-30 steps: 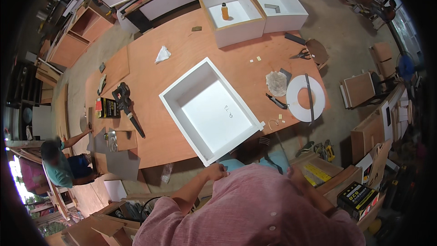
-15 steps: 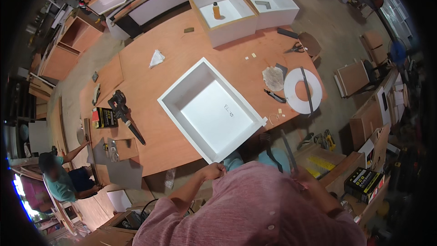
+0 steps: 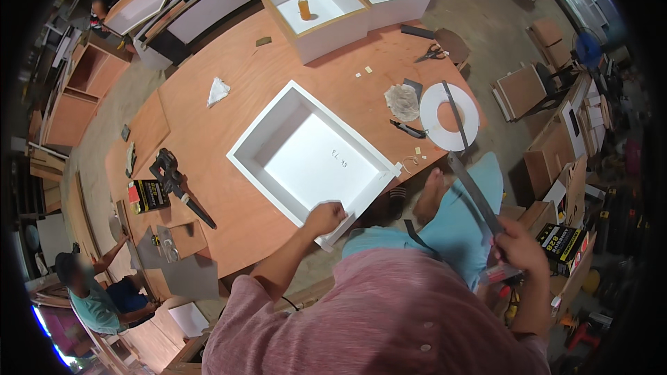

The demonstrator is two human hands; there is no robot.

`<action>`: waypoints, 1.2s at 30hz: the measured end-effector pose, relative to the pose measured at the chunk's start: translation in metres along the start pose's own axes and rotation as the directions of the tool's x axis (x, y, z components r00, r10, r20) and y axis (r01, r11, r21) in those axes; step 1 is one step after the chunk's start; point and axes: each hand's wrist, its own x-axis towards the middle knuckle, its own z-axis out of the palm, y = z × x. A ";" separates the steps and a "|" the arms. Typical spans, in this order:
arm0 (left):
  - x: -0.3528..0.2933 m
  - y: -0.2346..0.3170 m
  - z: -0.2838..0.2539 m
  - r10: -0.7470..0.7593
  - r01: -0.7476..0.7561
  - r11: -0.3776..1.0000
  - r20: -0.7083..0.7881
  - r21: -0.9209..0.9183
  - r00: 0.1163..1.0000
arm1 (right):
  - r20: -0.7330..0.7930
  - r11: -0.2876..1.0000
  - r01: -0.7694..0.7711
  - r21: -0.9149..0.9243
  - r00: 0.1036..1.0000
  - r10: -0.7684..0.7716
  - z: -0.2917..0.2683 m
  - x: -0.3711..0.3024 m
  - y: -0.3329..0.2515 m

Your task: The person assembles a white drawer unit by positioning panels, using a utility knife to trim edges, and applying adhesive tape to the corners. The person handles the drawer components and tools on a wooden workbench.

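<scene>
An open white box [image 3: 313, 149], like a drawer, lies on the wooden table with its hollow side up and dark handwriting on its floor. A loose flap of white edging sticks out at its right corner. At the box's near corner, my left hand [image 3: 325, 219] is closed over the rim, its fingertips partly hidden. Off the table's near right edge, my right hand [image 3: 520, 244] grips a long flat grey file [image 3: 476, 191]. The file slants up and away from my hand, its tip close to the white edging roll [image 3: 431, 118].
Two white boxes [image 3: 316, 38] stand at the far edge, one holding an orange bottle [image 3: 303, 7]. A utility knife [image 3: 407, 129], scissors [image 3: 432, 54] and a crumpled cloth [image 3: 401, 102] lie right. A black power tool [image 3: 169, 173] lies left, near a seated person [image 3: 104, 285].
My left hand has moved forward onto the box's near rim. My right hand has brought the file up and outward, and my right leg now shows beside it. The view has shifted slightly.
</scene>
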 end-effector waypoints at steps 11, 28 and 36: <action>0.151 0.033 -0.067 0.261 -0.196 0.947 -0.258 0.254 0.930 | -0.404 0.975 0.033 -0.221 0.906 -0.122 -0.009 -0.025 0.007; -0.099 -0.011 0.071 0.015 0.040 0.980 0.270 -0.194 0.963 | -0.402 0.835 0.097 -0.542 0.842 -0.359 0.075 0.037 0.156; -0.107 -0.015 0.090 -0.202 0.344 0.826 0.335 -0.447 0.920 | -0.197 0.863 0.202 -0.463 0.926 -0.322 0.072 0.127 0.219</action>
